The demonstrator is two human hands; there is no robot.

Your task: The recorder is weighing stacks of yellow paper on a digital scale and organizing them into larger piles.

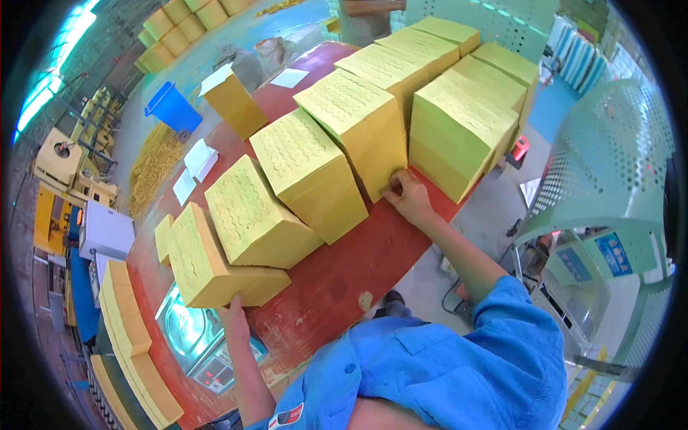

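Tall stacks of yellow paper, their top sheets marked with wavy cut lines, stand in rows on a red table [337, 287]. My left hand [234, 322] is at the lower near edge of the leftmost large paper stack [240, 283], its thumb against the side and its other fingers mostly hidden. That stack is tilted and overlaps the lit metal pan of a scale [190, 326]. My right hand [412, 199] is closed, fingertips pinching the lower near corner of another paper stack [373, 150]. Between them are two more paper stacks [326, 190], leaning slightly.
More paper stacks [466, 129] fill the table's far right. White sheets [201, 159] and a single stack [233, 100] lie along the far edge. A perforated green machine guard [602, 158] stands at right. A blue bin [172, 107] and another person [369, 21] are beyond.
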